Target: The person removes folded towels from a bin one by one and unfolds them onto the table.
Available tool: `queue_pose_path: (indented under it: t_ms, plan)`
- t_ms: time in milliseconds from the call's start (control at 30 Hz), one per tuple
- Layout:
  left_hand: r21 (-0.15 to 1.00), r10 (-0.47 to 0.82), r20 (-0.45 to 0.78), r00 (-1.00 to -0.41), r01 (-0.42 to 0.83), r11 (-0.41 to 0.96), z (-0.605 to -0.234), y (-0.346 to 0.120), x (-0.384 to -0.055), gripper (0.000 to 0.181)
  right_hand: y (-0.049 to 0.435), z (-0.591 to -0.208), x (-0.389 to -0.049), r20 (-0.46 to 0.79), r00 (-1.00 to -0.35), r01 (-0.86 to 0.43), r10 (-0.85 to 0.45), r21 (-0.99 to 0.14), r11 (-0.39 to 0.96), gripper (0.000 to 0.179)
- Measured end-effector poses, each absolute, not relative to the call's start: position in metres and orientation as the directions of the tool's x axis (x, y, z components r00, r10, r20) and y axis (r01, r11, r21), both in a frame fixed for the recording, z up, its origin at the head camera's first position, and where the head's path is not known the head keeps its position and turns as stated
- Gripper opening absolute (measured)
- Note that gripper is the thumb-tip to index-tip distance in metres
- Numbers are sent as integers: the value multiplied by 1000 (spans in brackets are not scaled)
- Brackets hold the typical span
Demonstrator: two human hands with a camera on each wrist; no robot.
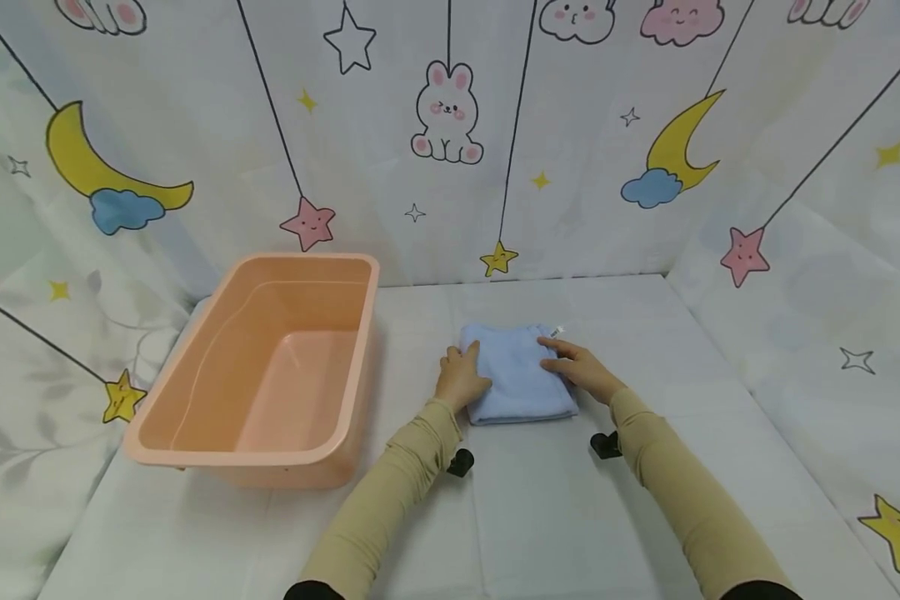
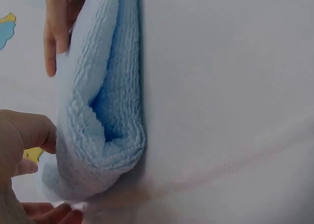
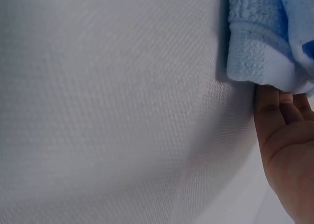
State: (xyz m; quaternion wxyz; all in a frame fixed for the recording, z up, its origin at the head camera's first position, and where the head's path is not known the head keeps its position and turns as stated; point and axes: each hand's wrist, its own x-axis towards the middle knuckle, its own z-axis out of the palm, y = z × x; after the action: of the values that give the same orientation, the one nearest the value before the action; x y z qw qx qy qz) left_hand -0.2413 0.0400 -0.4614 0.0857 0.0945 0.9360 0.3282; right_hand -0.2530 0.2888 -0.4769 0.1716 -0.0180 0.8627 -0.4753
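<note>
A white curtain (image 1: 585,167) printed with moons, stars, clouds and rabbits surrounds the white-covered tabletop (image 1: 540,500). On the person's left sits a peach rectangular washbasin (image 1: 292,473), its long side running away from the person. Two tan sleeves (image 1: 390,492) reach in from the near side. Between the hands, right of the washbasin and well apart from it, a folded light-blue terry towel (image 1: 525,387) lies flat on the tabletop, its layers gaping along the near edge. The left hand (image 1: 461,375) touches the towel's left edge, thumb on top, fingers relaxed rather than clenched. The right hand (image 1: 587,371) is likewise unclenched, its outstretched fingers touching the right edge. A small white tag (image 1: 557,332) sticks out at the towel's far right corner.
</note>
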Motion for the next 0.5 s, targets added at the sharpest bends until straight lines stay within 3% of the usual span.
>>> queue_pose_path:
  t_ms: [200, 367, 500]
  plan:
    - [474, 375, 48, -926, 352, 807, -459, 54, -224, 59, 292, -476, -250, -314, -934, 212, -173, -872, 440, 62]
    - [323, 571, 144, -808, 584, 745, -458, 68, -203, 48, 295, -469, -247, -300, -935, 231, -189, -919, 319, 60]
    - [248, 677, 162, -718, 693, 676, -463, 78, -189, 42, 292, -463, -248, -302, -937, 271, -175, -945, 183, 64]
